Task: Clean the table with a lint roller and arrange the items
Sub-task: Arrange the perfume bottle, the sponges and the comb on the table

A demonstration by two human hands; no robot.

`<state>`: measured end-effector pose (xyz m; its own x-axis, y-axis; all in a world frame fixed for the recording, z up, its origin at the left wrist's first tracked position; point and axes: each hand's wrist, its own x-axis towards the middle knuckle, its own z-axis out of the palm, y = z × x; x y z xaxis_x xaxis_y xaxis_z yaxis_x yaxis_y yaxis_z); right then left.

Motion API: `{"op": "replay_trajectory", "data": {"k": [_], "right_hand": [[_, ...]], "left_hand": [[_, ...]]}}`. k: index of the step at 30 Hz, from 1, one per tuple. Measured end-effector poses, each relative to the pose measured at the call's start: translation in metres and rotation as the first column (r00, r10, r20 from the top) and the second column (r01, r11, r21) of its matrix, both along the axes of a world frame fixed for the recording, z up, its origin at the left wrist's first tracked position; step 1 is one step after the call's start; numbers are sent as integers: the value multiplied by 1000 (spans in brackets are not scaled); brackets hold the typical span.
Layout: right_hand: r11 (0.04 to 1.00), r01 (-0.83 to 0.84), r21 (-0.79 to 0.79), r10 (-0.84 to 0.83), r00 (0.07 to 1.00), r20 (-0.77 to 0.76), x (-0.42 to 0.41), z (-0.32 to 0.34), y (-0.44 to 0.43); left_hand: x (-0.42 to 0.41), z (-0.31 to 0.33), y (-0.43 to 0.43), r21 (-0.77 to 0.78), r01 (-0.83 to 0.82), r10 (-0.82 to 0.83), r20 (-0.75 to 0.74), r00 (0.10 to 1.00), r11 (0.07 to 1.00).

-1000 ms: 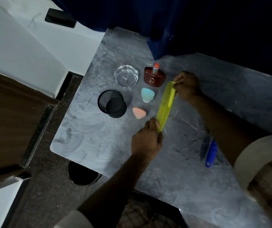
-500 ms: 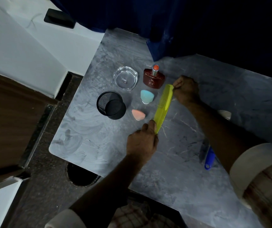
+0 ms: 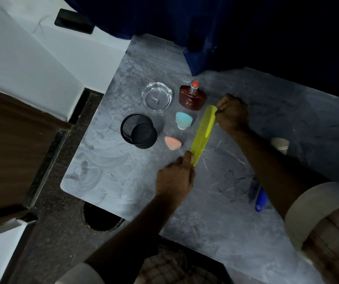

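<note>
Comb [image 3: 202, 134] lowered toward table [image 3: 215, 201], both hands gripping ends.

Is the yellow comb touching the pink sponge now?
Apart. The head view shows a strip of bare grey table between the comb and the pink sponge.

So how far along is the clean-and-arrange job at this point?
Mostly arranged: ashtray, perfume bottle, mesh cup, blue sponge and pink sponge sit grouped on the table. In hand: left hand and right hand hold the comb by its ends beside them. The lint roller lies aside. Left: releasing the comb.
</note>
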<state>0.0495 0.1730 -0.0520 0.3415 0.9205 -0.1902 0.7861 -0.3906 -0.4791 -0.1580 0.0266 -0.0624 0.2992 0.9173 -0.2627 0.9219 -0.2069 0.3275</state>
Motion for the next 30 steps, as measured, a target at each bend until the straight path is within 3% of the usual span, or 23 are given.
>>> {"op": "replay_trajectory", "data": {"k": [7, 23, 27, 30], "right_hand": [[987, -126, 96, 120, 990, 69, -7, -6, -15], [982, -138, 132, 126, 987, 95, -5, -6, -25], [989, -32, 147, 34, 999, -11, -3, 4, -28], [961, 61, 269, -42, 996, -78, 10, 27, -50]], "left_hand": [[-1, 0, -1, 18, 8, -8, 11, 1000, 1000], [-4, 3, 0, -10, 10, -10, 58, 998, 1000], [-6, 7, -4, 32, -9, 5, 124, 992, 999], [-2, 16, -7, 22, -46, 40, 229, 973, 999]]}}
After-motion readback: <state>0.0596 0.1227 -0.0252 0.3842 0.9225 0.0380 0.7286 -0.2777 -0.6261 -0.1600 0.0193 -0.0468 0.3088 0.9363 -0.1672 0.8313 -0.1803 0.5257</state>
